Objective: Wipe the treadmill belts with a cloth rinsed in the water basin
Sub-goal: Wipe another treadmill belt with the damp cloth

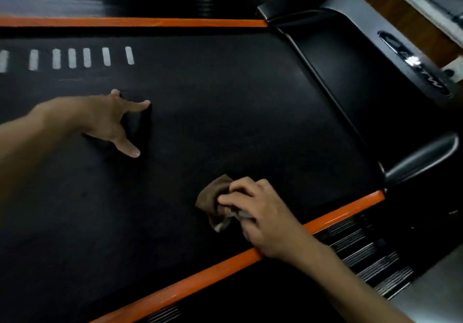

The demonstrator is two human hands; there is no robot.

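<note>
A black treadmill belt (213, 112) fills most of the view, with a row of white bars printed at its upper left. My right hand (260, 217) grips a crumpled brown cloth (215, 199) and holds it down on the belt near the lower orange side strip. My left hand (110, 119) rests on the belt further left, thumb and fingers spread and straight, holding nothing. No water basin is in view.
Orange strips (345, 217) run along both sides of the belt, with ribbed black foot rails (363, 252) outside the near one. A dark motor cover (375, 77) rises at the right end, beside a black handle (421, 159). A wooden floor shows at the upper right.
</note>
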